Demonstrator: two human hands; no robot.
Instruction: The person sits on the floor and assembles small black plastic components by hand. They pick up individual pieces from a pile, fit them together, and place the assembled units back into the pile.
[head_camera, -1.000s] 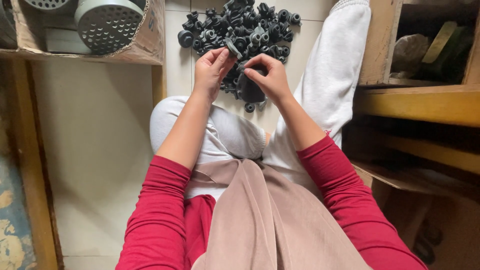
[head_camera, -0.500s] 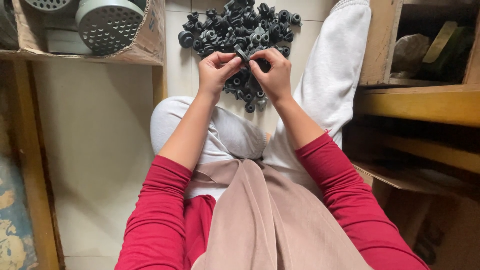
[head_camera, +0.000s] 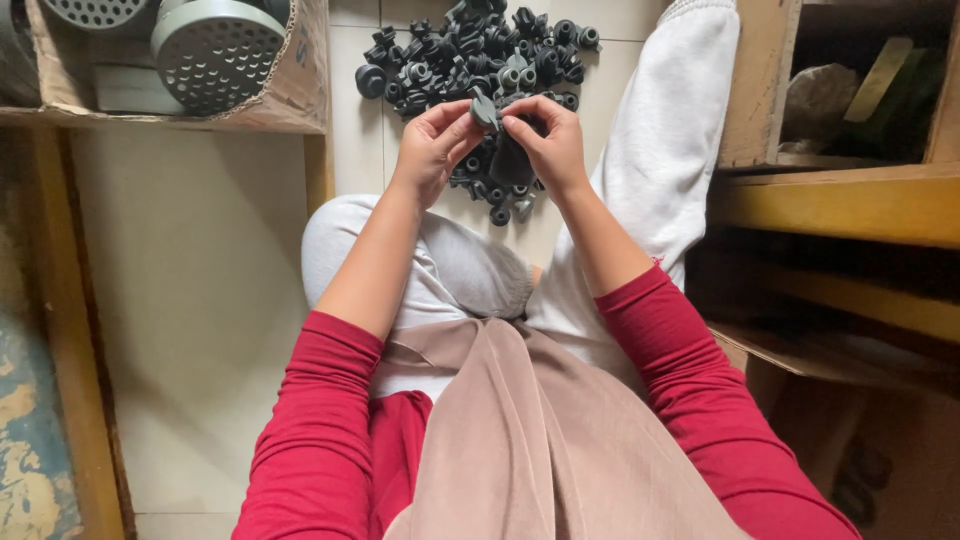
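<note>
On a tiled floor (head_camera: 200, 300), a pile of black rubber parts (head_camera: 470, 50) lies just beyond both hands; left hand (head_camera: 432, 145) and right hand (head_camera: 548, 145) together pinch one dark part (head_camera: 487, 108).

head view | 1 camera | looks steeply down | close above hands (head_camera: 495, 145) | lap, floor (head_camera: 190, 300) below

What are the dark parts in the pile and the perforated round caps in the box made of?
Dark parts: likely rubber or soft plastic, matte charcoal, no glint; the dark piece between left hand and right hand looks pliable. Perforated caps: probably moulded plastic, dull grey-green, even holes; painted metal is possible.
</note>
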